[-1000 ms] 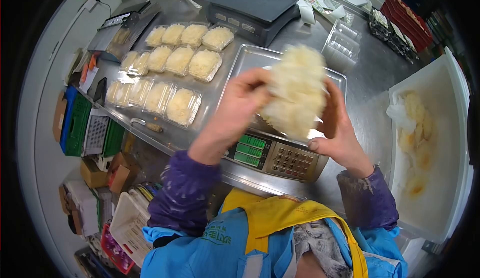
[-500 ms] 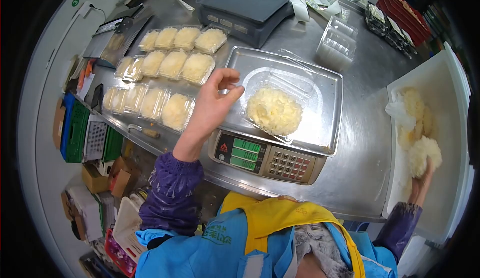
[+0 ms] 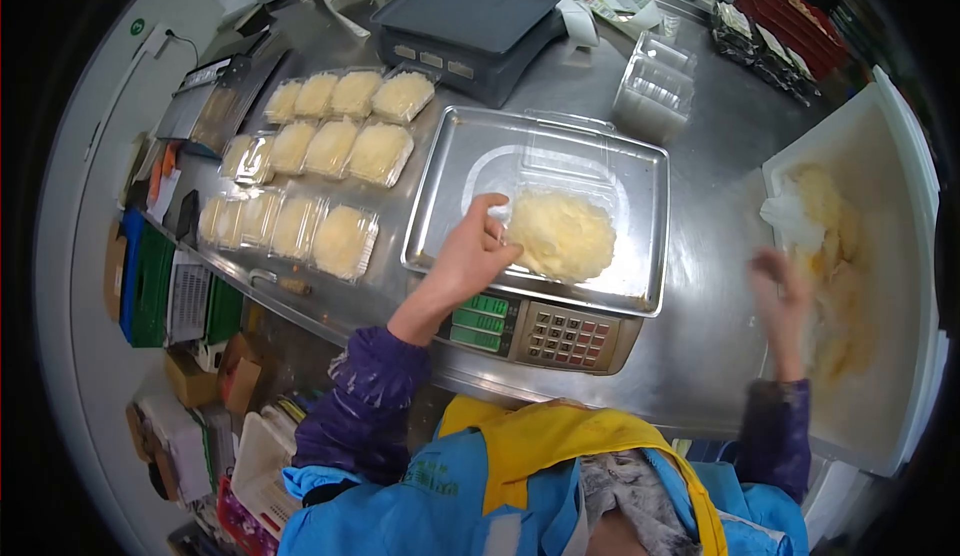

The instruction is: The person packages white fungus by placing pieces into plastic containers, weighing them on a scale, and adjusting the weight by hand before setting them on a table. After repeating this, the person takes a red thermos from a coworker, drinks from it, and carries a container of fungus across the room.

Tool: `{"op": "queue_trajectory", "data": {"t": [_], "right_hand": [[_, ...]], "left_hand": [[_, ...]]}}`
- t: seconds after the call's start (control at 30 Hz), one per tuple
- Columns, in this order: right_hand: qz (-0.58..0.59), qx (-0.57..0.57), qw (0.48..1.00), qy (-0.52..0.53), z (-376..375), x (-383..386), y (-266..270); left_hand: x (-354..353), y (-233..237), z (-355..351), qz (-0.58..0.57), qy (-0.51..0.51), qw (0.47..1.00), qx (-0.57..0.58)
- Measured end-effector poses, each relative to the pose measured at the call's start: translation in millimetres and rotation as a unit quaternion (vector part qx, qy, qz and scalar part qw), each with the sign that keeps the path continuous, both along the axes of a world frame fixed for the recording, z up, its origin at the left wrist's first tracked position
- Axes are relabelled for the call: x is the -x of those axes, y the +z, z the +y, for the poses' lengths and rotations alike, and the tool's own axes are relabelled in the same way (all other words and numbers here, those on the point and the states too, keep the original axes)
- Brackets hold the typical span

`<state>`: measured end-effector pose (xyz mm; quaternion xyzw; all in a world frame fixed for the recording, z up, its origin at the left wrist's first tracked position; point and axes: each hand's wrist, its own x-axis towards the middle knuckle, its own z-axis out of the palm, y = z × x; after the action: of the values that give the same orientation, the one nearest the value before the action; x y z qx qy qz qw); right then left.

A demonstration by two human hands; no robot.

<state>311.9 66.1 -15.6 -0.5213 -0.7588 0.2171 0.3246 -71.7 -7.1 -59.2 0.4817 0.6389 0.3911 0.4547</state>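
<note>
A clear plastic box (image 3: 597, 190) with its lid folded back lies in a metal tray (image 3: 655, 226) on a scale (image 3: 625, 348). It holds a rounded pile of pale yellow, frilly food (image 3: 562, 236) that looks like snow fungus. My left hand (image 3: 470, 254) pinches the box's left edge, thumb and fingers curled right beside the pile. Blurred by motion, my right hand (image 3: 784, 301) hovers at the near left side of a large white bin (image 3: 885, 176); nothing shows in it. More pale food (image 3: 830, 246) and a whitish film (image 3: 787, 218) are inside the bin.
Three rows of filled clear boxes (image 3: 330, 146) sit left of the tray. A dark scale (image 3: 465, 21) stands behind, with label strips (image 3: 345, 6) around it. Stacked clear boxes (image 3: 655, 91) stand back right, near black packages (image 3: 765, 51) and a red crate (image 3: 795, 16).
My left hand has come down to the box, which has shifted right in the tray. My right hand has left the bin without the pale clump it held. The pile looks paler and smoother.
</note>
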Motion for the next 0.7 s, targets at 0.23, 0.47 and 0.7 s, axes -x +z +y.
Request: {"op": "queue_trajectory", "data": {"t": [0.23,0.47,0.7], "right_hand": [[-0.181,-0.128,0.928,0.298,-3.9,179.9,-29.0],[-0.117,-0.048,0.94,0.317,0.6,172.5,-6.4],[0.18,0.23,0.954,0.07,22.6,121.4,-14.8]], "left_hand": [[-25.0,-10.0,-3.2,-0.046,-0.036,0.998,0.009],[-13.2,2.0,11.1,-0.03,-0.021,0.999,0.007],[9.6,7.1,76.4,-0.312,0.057,0.948,-0.036]]}}
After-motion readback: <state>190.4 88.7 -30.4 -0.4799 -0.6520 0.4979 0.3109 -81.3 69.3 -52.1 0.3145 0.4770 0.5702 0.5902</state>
